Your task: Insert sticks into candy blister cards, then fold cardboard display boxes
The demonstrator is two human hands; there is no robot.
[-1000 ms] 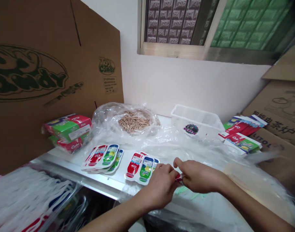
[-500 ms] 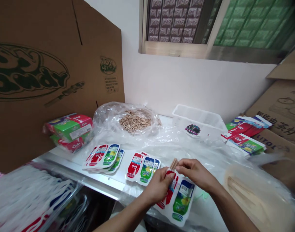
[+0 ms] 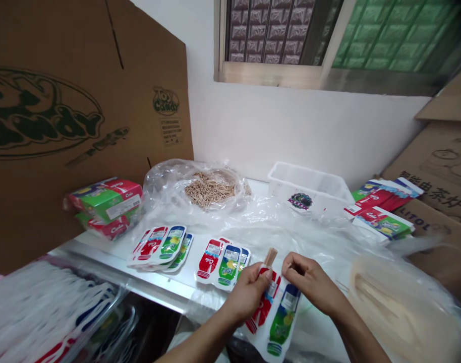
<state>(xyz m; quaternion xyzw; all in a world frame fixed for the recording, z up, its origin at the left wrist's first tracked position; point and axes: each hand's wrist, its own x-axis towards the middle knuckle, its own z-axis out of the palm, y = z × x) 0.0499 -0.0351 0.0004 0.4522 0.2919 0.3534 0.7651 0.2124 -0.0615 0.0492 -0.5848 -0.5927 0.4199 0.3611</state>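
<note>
My left hand (image 3: 250,291) pinches the top of a bottle-shaped printed sachet strip (image 3: 276,315), red and green, together with a small bundle of thin wooden sticks (image 3: 270,256) that pokes up above it. My right hand (image 3: 307,282) is curled just right of the bundle, fingertips pressed together near the sachet's top; what it holds is hidden. The strip hangs down toward me over the table's front edge. Two small piles of the same sachets (image 3: 161,245) (image 3: 223,261) lie flat to the left.
A clear bag of wooden sticks (image 3: 211,189) sits at the back, beside a white plastic tray (image 3: 309,191). Wrapped colourful packs (image 3: 106,204) stand left against a big cardboard box (image 3: 64,116). More sachets (image 3: 382,209) and cartons lie at right. Plastic sheeting covers the table.
A second ago both hands pinched something small together. Since then the sachet strip unfolded downward, the stick bundle appeared above my left hand, and my right hand drew slightly right.
</note>
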